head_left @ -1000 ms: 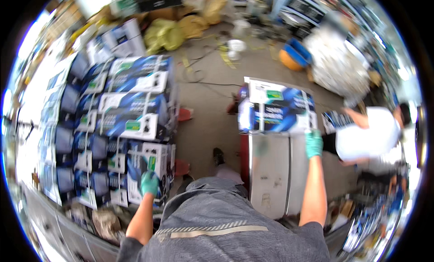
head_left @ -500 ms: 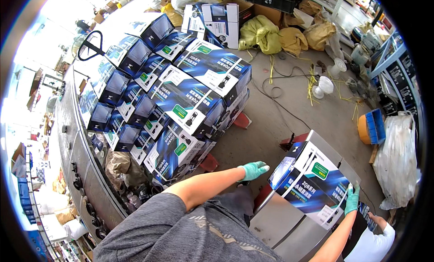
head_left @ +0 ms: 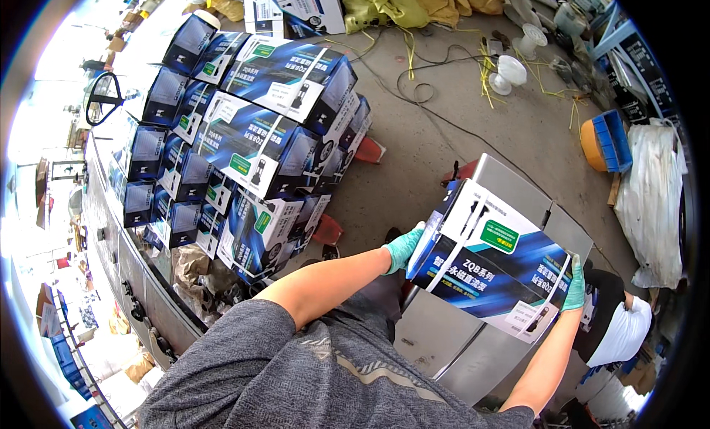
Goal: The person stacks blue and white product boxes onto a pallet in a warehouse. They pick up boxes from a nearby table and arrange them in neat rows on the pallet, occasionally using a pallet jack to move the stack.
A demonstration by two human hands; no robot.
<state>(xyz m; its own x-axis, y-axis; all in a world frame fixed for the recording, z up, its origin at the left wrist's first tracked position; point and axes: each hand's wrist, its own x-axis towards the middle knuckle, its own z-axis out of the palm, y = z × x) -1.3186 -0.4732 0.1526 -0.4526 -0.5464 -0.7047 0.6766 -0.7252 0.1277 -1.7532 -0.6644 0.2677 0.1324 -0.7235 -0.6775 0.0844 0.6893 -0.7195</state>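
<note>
We hold one blue-and-white carton (head_left: 492,270) between two gloved hands, left hand (head_left: 404,248) and right hand (head_left: 574,285) pressed on its ends, above a grey metal cabinet (head_left: 458,340); stacked cartons (head_left: 251,148) crowd the concrete floor (head_left: 458,111).

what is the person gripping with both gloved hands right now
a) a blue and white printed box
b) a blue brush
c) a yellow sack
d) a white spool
a: the left hand and the right hand, both in green gloves, clasp opposite ends of the blue and white box above a grey metal cabinet.
</note>
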